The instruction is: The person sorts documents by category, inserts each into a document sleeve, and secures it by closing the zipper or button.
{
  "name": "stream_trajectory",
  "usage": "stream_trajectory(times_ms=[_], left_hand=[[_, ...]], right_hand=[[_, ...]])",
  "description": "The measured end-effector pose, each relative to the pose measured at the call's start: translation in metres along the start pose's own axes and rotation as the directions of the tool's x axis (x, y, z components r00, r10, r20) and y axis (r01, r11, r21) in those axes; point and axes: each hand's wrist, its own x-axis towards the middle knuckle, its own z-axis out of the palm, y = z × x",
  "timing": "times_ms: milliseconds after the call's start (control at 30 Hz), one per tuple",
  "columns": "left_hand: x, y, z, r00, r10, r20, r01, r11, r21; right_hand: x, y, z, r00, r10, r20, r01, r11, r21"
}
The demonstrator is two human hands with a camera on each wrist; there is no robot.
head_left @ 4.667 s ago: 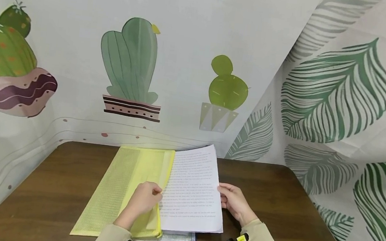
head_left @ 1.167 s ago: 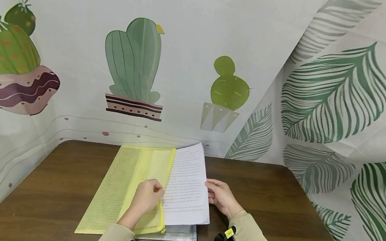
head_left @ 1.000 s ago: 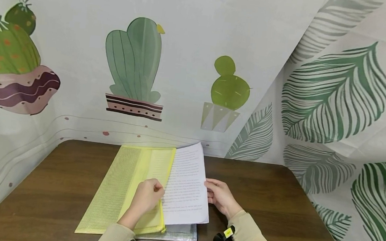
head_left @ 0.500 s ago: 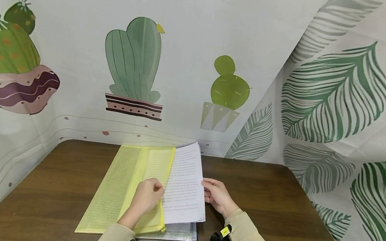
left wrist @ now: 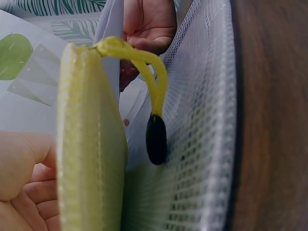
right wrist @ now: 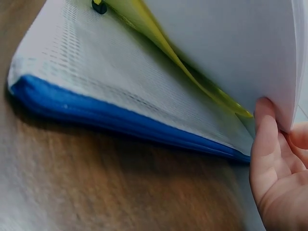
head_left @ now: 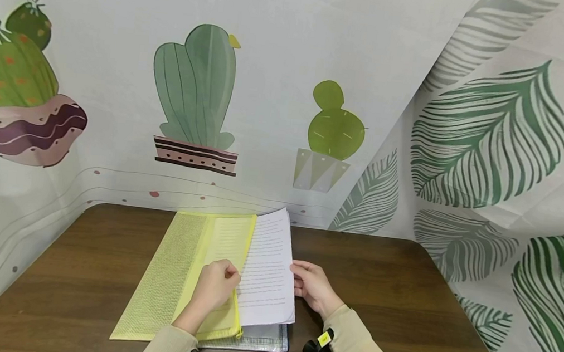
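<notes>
A yellow mesh zipper pouch (head_left: 162,283) lies on the table, its right edge lifted. My left hand (head_left: 215,283) pinches that edge near the opening. A stack of printed paper (head_left: 268,270) sits partly inside the pouch; lines of text show through the yellow front. My right hand (head_left: 315,286) holds the paper's outer edge, with fingers (right wrist: 266,132) under the sheets and thumb on the other side. In the left wrist view, a yellow cord zipper pull (left wrist: 156,139) with a black tip hangs from the pouch corner. The paper's left part is hidden by the pouch.
Underneath lies a clear mesh pouch (head_left: 265,341) with a blue zipper edge (right wrist: 106,106), seen in the right wrist view. The brown wooden table (head_left: 378,285) runs back to a wall covering (head_left: 275,86) printed with cacti and leaves.
The right hand has moved left with the paper, which has slid further into the yellow pouch. The left hand has stayed almost in place at the pouch's edge.
</notes>
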Motion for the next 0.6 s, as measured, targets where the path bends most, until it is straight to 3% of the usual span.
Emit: stream_trajectory(times_ms=[600], left_hand=[[-0.0005, 0.0032, -0.0010, 1.000, -0.008, -0.020, 0.008, 1.000, -0.009]], right_hand=[[0.0014, 0.0035, 0.0092, 1.000, -0.020, 0.020, 0.020, 0.999, 0.030]])
